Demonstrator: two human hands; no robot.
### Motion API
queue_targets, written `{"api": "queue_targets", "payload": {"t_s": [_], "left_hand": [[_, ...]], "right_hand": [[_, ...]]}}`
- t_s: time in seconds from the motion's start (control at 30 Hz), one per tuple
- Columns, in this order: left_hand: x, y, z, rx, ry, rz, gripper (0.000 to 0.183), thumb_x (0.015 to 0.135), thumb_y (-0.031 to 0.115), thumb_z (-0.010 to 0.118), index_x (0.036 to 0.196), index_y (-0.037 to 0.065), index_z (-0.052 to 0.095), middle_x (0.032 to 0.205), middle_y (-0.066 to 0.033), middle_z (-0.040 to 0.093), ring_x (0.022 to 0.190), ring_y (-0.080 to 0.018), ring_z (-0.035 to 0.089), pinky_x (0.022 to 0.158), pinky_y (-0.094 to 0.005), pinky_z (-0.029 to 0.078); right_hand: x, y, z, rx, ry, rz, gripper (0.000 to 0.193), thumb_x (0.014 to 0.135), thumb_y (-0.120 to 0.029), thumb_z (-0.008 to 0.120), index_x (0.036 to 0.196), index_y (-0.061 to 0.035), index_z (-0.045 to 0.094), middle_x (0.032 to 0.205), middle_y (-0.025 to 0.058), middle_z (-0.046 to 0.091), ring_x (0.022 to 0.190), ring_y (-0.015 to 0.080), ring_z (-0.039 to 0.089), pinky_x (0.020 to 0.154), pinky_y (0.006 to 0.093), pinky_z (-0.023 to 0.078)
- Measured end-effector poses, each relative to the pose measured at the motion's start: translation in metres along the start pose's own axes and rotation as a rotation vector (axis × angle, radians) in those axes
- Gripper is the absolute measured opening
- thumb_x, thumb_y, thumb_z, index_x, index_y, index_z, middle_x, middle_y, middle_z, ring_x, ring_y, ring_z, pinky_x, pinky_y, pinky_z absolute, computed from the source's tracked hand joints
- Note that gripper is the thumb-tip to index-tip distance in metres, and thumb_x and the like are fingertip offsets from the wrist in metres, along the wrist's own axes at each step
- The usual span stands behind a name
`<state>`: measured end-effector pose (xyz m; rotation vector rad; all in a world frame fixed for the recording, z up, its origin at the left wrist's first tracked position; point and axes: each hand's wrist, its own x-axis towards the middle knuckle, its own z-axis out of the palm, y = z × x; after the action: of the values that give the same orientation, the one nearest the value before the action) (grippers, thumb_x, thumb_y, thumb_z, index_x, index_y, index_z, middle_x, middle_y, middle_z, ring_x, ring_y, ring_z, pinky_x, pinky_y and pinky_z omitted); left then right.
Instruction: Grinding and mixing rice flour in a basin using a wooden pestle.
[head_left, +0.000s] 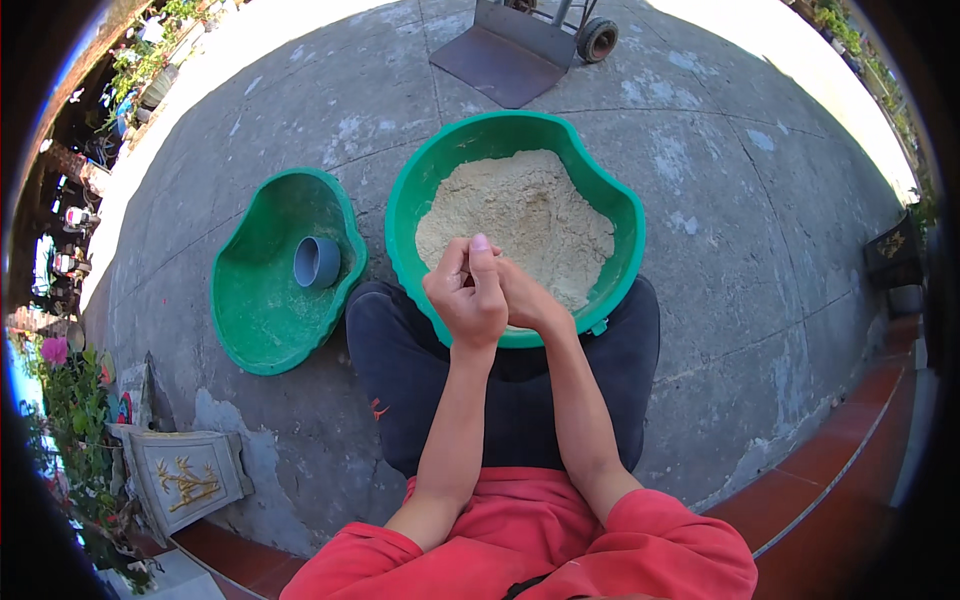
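Note:
A green plastic tub (410, 185) stands between my knees, holding a heap of pale, crumbly meal (515, 195) with a hollow in it. Above its near side my two hands are pressed together. My left hand (468, 295) is closed, fingers curled and thumb on top; whatever they enclose is hidden. My right hand (527, 298) lies against it from the right, its fingertips out of sight behind the left. To the left, a second green tub (250, 310), dusted with meal, has a grey cylindrical cup (317, 262) tipped on its side within.
Worn concrete floor (720, 270) surrounds the tubs. A hand truck (510, 50) stands beyond the meal tub. A decorated planter (190, 475) with flowers is at the lower left, a dark pot (893, 250) at the far right. Red tiled edging (830, 450) runs along the lower right.

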<state>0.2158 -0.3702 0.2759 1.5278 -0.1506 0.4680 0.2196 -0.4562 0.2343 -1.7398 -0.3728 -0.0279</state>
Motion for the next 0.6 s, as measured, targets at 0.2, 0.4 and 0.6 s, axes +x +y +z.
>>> {"api": "queue_targets", "payload": {"t_s": [0.2, 0.4, 0.6], "left_hand": [[-0.023, -0.083, 0.010, -0.017, -0.040, 0.247, 0.032, 0.096, 0.011, 0.052, 0.066, 0.000, 0.057, 0.051, -0.0009, 0.053, 0.043, -0.0048, 0.043, 0.041, -0.0251, 0.030], [-0.027, -0.085, 0.020, 0.039, -0.083, 0.016, 0.035, 0.099, 0.013, 0.055, 0.066, 0.001, 0.058, 0.051, 0.0028, 0.050, 0.046, -0.0010, 0.042, 0.041, -0.0236, 0.029], [-0.002, 0.033, 0.004, -0.252, -0.006, -0.188, 0.037, 0.101, 0.017, 0.051, 0.069, 0.000, 0.054, 0.045, 0.0013, 0.038, 0.038, -0.0056, 0.033, 0.039, -0.0257, 0.029]], "right_hand": [[-0.001, 0.060, -0.011, -0.598, 0.140, -0.108, 0.010, 0.084, -0.019, 0.058, 0.076, -0.0119, 0.059, 0.082, 0.0031, 0.062, 0.101, 0.0255, 0.059, 0.097, 0.0577, 0.037], [-0.006, 0.091, -0.009, -0.496, 0.257, -0.052, 0.013, 0.085, -0.021, 0.058, 0.078, -0.0096, 0.061, 0.087, 0.0063, 0.063, 0.099, 0.0299, 0.060, 0.083, 0.0477, 0.044], [-0.014, -0.036, -0.012, -0.300, 0.038, 0.131, 0.013, 0.080, -0.014, 0.061, 0.085, -0.0018, 0.065, 0.078, 0.0232, 0.066, 0.077, 0.0428, 0.064, 0.068, 0.0513, 0.049]]}}
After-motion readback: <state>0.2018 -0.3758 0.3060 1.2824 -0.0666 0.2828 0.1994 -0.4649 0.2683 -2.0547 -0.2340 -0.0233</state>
